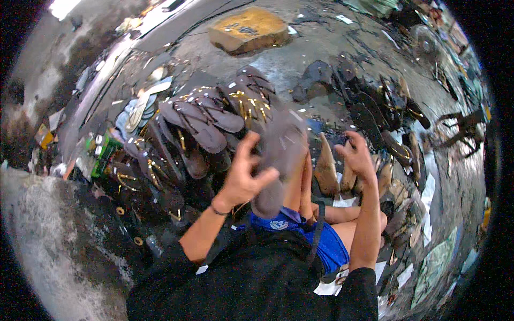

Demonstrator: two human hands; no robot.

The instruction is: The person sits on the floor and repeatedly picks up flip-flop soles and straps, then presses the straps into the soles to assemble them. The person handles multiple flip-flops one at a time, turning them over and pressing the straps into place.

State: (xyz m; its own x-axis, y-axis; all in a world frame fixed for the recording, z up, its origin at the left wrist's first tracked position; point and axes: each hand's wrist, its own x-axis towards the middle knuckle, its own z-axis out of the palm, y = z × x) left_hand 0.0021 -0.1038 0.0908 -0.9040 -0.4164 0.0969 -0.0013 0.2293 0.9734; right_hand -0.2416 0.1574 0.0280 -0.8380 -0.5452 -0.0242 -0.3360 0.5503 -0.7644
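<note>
My left hand (242, 181) has its thumb and fingers spread, with the thumb over the edge of a grey-brown sandal sole (284, 142). That sole is smeared by motion above my lap, and its rounded lower end (267, 199) reaches my blue shorts (334, 249). No closed grip on it shows. Further right, my right hand (357, 156) is raised, fingers bent but apart, and nothing can be made out in them. Below it stand tan, pointed, foot-shaped pieces (325, 168).
Rows of dark sandals (201, 125) with gold-trimmed straps lie ahead on the left. More dark sandals (369, 109) are at the right. A thick yellow-brown block (249, 31) sits farther off. A green box (101, 157) stands left; paper scraps (428, 195) litter the right.
</note>
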